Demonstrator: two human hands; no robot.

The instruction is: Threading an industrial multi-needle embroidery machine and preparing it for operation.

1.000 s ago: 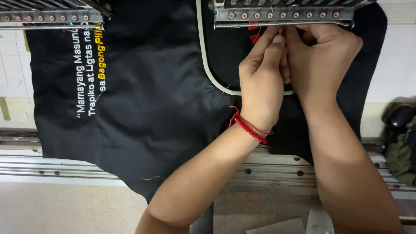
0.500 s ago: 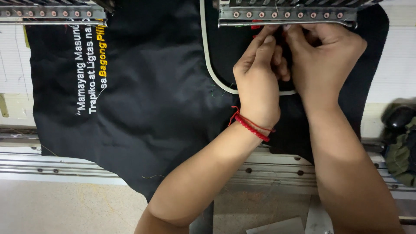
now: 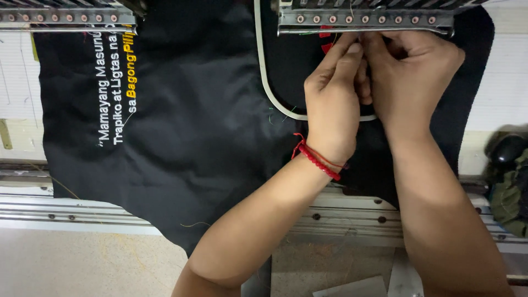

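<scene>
Two hands work close together just under the metal needle bar [image 3: 366, 23] of the embroidery machine. The left hand [image 3: 333, 104], with a red cord bracelet [image 3: 316, 159] on its wrist, has its fingers pressed together and stretched up to the bar, and the right hand [image 3: 410, 77] is curled, its fingertips meeting those of the left hand. They seem to pinch something very small there, but what it is I cannot tell. Below the bar lies the black fabric [image 3: 198, 143], stretched in a pale hoop [image 3: 269, 93], and a small red stitched part [image 3: 325, 47] shows just under the bar, beside the fingertips. To the left of the bar, the fabric carries embroidered white and yellow lettering [image 3: 115, 88]. Compared with one second ago, the hands keep nearly the same place under the bar; only the left fingers have moved a little higher toward it.
</scene>
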